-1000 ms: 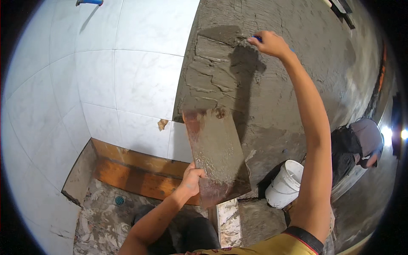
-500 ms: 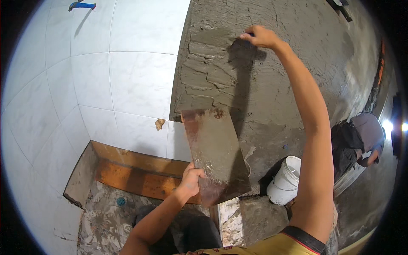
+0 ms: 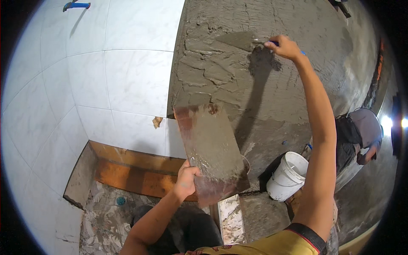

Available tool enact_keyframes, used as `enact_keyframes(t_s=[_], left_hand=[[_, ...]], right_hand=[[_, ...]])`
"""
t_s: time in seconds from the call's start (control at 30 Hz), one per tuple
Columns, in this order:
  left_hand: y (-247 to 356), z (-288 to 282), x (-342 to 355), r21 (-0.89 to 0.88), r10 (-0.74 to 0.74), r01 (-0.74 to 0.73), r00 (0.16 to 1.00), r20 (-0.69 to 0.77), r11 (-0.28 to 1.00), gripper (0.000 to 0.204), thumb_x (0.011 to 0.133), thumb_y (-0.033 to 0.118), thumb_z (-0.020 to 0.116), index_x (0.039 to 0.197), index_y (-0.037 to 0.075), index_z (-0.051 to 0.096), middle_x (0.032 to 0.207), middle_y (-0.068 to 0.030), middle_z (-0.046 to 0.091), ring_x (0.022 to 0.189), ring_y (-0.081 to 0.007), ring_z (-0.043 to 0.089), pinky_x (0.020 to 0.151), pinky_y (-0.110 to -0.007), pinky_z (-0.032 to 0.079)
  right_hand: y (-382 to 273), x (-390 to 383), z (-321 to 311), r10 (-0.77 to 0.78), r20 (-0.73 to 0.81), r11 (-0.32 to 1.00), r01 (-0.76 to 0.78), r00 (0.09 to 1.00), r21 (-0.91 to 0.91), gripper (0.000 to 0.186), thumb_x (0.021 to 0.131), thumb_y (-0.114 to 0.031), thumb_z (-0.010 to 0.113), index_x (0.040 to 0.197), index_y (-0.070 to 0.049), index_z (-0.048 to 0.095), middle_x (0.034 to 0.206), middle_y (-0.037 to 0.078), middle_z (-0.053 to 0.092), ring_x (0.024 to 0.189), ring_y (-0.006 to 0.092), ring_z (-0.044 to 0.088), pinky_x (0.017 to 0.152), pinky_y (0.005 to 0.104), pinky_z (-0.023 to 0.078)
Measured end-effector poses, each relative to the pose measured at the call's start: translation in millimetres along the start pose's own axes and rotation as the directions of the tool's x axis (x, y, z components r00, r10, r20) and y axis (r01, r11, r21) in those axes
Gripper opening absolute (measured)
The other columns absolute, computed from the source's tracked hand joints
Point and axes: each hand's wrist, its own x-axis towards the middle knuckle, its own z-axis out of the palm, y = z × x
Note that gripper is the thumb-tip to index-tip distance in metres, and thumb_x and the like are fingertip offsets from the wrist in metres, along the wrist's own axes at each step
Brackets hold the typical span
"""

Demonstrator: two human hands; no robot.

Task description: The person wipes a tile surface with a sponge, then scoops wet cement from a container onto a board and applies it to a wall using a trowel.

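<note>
My right hand [image 3: 285, 47] is closed round the blue handle of a pointed trowel [image 3: 238, 41]. Its flat grey blade lies against the wet mortar [image 3: 202, 78] on the wall, pointing left. Ridges and folds mark the mortar left of and below the blade. Lower down, my left hand [image 3: 185, 180] grips the left edge of a rectangular reddish-brown board [image 3: 214, 146]. A smeared film of wet grey mortar covers most of its face, and its lower end stays bare. The board is tilted in front of the wall.
White tiles [image 3: 140, 80] cover the left wall up to the mortar's edge. A blue tap [image 3: 77, 5] juts out at upper left. Below runs an orange-brown ledge [image 3: 131, 180] above a dirty floor with a drain [image 3: 121, 200]. At right are a white bucket [image 3: 285, 182] and a dark bag [image 3: 359, 131].
My right hand has moved right and slightly down with the trowel, whose blade now shows more plainly. My left hand and the board have shifted a little left in the picture.
</note>
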Motion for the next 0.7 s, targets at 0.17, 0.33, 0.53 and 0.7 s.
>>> enact_keyframes(t_s=[0.17,0.33,0.53,0.7], left_hand=[[-5,3,0,-0.019,0.024,-0.024,1.0,0.007,1.0,0.058,0.063,-0.011,0.044,0.119,0.001,0.053,0.101,-0.0097,0.063,0.092,-0.0254,0.065,0.082,-0.04,0.056],[-14,5,9,0.006,-0.045,0.045,0.999,0.003,0.999,0.058,0.063,-0.01,0.045,0.12,0.001,0.053,0.104,-0.0116,0.064,0.093,-0.0268,0.065,0.083,-0.041,0.055],[-20,4,12,-0.068,-0.01,0.012,1.0,0.02,0.998,0.059,0.065,-0.011,0.044,0.121,0.002,0.054,0.1,-0.008,0.063,0.086,-0.022,0.063,0.076,-0.033,0.052],[-13,-6,5,0.007,-0.036,0.036,0.998,0.054,0.999,0.065,0.063,-0.009,0.044,0.128,-0.001,0.047,0.112,-0.0166,0.063,0.103,-0.0333,0.065,0.089,-0.047,0.056]], right_hand=[[-3,9,-12,0.155,0.016,0.983,-0.155,0.988,0.096,0.06,0.091,-0.056,0.057,0.107,-0.001,0.073,0.087,0.02,0.072,0.085,0.0299,0.07,0.081,0.0414,0.052],[-47,60,5,0.014,-0.115,0.975,0.012,0.993,0.224,0.065,0.095,-0.059,0.049,0.111,0.001,0.069,0.095,0.023,0.071,0.096,0.0352,0.068,0.086,0.0458,0.05],[-57,78,24,0.09,-0.134,0.994,-0.097,0.987,-0.051,0.069,0.1,-0.058,0.036,0.116,0.002,0.065,0.118,0.028,0.064,0.114,0.0437,0.06,0.098,0.0508,0.046],[1,31,14,0.223,-0.078,0.972,-0.228,0.972,-0.058,0.07,0.1,-0.058,0.033,0.119,0.003,0.064,0.123,0.03,0.061,0.119,0.0453,0.056,0.099,0.0518,0.044]])
